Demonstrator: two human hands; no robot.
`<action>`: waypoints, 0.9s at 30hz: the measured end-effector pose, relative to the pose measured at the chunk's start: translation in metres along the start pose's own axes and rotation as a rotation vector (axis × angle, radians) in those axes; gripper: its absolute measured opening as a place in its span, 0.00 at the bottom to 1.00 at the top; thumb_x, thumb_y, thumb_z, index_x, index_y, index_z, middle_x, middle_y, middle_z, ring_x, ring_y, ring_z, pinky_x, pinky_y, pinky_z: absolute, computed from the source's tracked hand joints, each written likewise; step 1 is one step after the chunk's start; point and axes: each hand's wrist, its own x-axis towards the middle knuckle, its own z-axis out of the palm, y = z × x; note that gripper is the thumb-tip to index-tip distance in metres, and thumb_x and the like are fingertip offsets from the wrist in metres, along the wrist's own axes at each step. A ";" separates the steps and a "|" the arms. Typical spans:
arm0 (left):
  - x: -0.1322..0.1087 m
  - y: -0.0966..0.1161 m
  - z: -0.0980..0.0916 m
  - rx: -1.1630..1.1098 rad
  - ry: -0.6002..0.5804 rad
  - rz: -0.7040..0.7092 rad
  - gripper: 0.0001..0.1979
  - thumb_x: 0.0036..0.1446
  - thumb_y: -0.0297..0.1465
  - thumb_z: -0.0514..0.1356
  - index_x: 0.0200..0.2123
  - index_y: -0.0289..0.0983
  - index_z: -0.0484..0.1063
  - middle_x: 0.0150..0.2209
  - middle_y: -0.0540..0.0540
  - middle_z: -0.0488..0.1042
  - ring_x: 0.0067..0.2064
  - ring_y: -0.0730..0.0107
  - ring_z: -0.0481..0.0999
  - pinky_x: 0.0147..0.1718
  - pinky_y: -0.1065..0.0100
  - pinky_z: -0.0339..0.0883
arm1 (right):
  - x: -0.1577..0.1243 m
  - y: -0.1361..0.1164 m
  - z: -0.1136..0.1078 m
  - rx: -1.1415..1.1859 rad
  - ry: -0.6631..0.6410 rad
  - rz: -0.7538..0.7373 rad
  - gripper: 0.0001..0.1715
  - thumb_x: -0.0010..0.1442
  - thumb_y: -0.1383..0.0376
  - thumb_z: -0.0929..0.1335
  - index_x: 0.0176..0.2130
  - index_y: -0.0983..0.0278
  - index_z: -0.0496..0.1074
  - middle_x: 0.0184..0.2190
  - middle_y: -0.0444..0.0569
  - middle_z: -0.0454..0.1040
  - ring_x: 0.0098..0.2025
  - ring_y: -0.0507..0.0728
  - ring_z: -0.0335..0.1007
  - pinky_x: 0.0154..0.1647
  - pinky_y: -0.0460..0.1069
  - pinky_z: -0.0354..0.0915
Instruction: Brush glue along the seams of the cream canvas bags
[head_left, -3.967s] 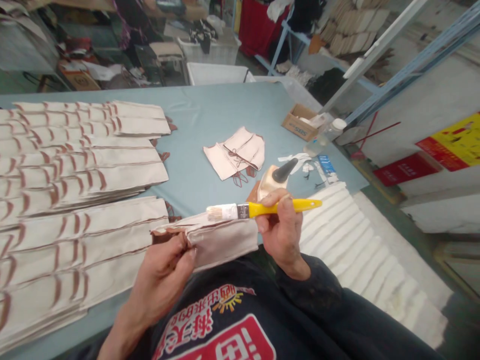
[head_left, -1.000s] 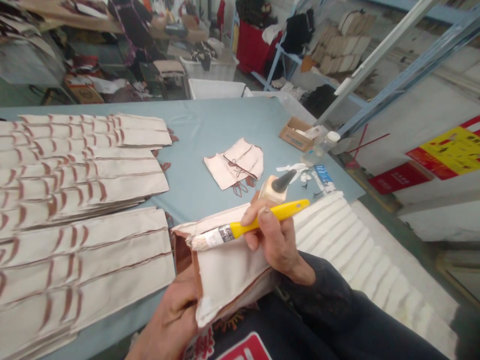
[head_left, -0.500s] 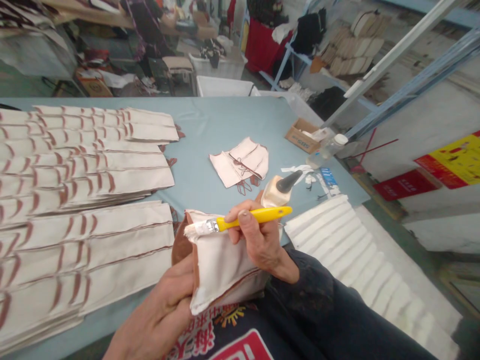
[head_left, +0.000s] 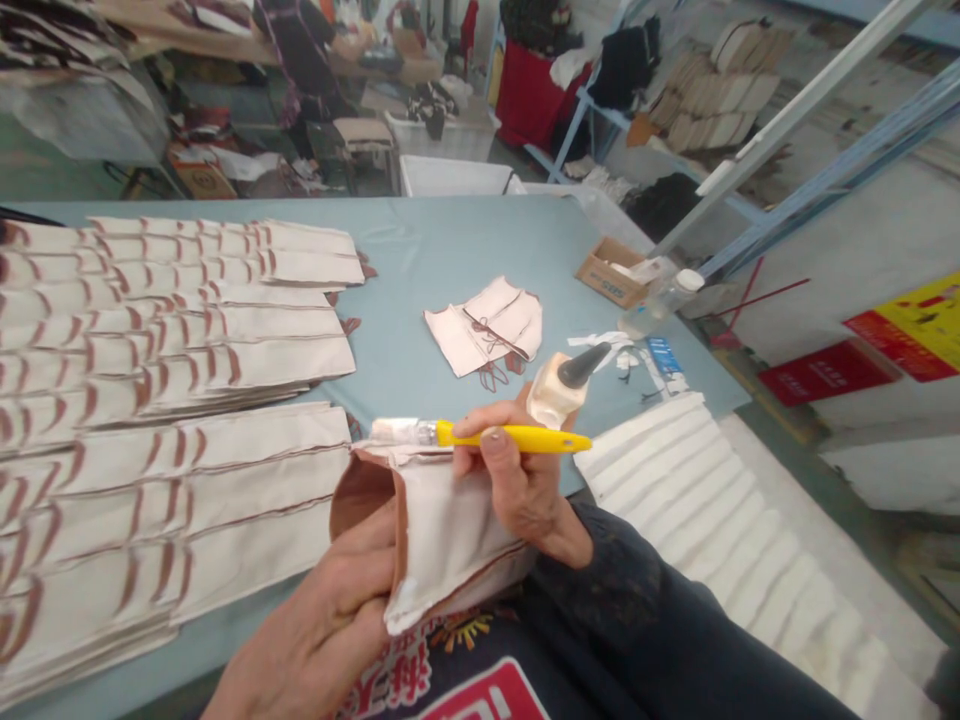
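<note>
Shifted off the open corner of the cream pouch (head_left: 450,525) since half a second ago, the yellow brush (head_left: 525,438) lies by its far edge; my right hand (head_left: 521,490) pinches it, my left hand (head_left: 337,600) reaches inside, before my dark shirt (head_left: 574,640) (fingertips hidden, their press I cannot tell)

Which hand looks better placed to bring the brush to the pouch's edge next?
Probably the right hand: it grips the yellow brush, whose bristles are near the pouch opening. The left hand seems occupied, reaching partly inside the pouch.
</note>
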 end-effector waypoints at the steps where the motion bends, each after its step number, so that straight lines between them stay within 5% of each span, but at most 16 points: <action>1: 0.001 0.001 -0.001 0.011 0.010 0.008 0.19 0.70 0.27 0.50 0.39 0.42 0.81 0.40 0.39 0.81 0.38 0.56 0.79 0.40 0.64 0.78 | 0.002 0.003 -0.002 -0.036 0.027 -0.028 0.15 0.75 0.53 0.65 0.46 0.59 0.76 0.28 0.43 0.79 0.28 0.53 0.75 0.34 0.50 0.72; 4: 0.006 0.007 -0.004 0.035 0.003 0.018 0.20 0.69 0.25 0.49 0.42 0.42 0.83 0.40 0.38 0.82 0.38 0.55 0.81 0.41 0.63 0.79 | 0.008 0.011 -0.008 -0.232 0.025 -0.062 0.13 0.74 0.57 0.65 0.49 0.59 0.76 0.36 0.47 0.82 0.34 0.53 0.77 0.38 0.50 0.72; 9: 0.015 0.012 -0.004 -0.033 -0.013 0.004 0.21 0.64 0.23 0.50 0.43 0.41 0.84 0.42 0.38 0.84 0.40 0.55 0.83 0.40 0.64 0.80 | 0.010 0.019 -0.011 -0.444 -0.010 -0.147 0.14 0.75 0.60 0.63 0.45 0.60 0.77 0.29 0.44 0.78 0.31 0.54 0.76 0.36 0.49 0.72; 13: -0.004 -0.018 -0.013 -0.033 -0.057 -0.157 0.18 0.64 0.31 0.55 0.46 0.40 0.85 0.41 0.42 0.87 0.40 0.56 0.86 0.35 0.69 0.80 | 0.012 0.015 -0.019 -0.526 0.138 -0.329 0.13 0.76 0.62 0.62 0.48 0.60 0.76 0.29 0.44 0.76 0.32 0.54 0.77 0.41 0.50 0.76; 18: -0.038 -0.062 -0.045 0.304 0.079 -0.417 0.20 0.65 0.41 0.58 0.55 0.47 0.83 0.52 0.48 0.87 0.49 0.54 0.87 0.44 0.68 0.82 | 0.012 0.009 -0.029 -0.549 0.107 -0.479 0.12 0.77 0.61 0.62 0.51 0.60 0.73 0.34 0.46 0.80 0.34 0.53 0.79 0.37 0.47 0.76; 22: -0.028 -0.048 -0.055 0.403 0.259 -0.375 0.20 0.66 0.45 0.58 0.55 0.46 0.82 0.52 0.49 0.87 0.50 0.52 0.87 0.40 0.67 0.82 | 0.009 0.009 -0.028 -0.593 0.082 -0.488 0.13 0.78 0.60 0.61 0.51 0.60 0.73 0.36 0.47 0.81 0.35 0.53 0.80 0.37 0.48 0.77; 27: 0.015 -0.022 -0.025 0.267 0.361 -0.326 0.19 0.64 0.44 0.62 0.52 0.41 0.81 0.49 0.44 0.87 0.43 0.55 0.87 0.38 0.65 0.80 | 0.006 0.015 -0.026 -0.623 0.095 -0.493 0.14 0.78 0.59 0.62 0.51 0.60 0.74 0.34 0.47 0.81 0.33 0.54 0.80 0.34 0.48 0.76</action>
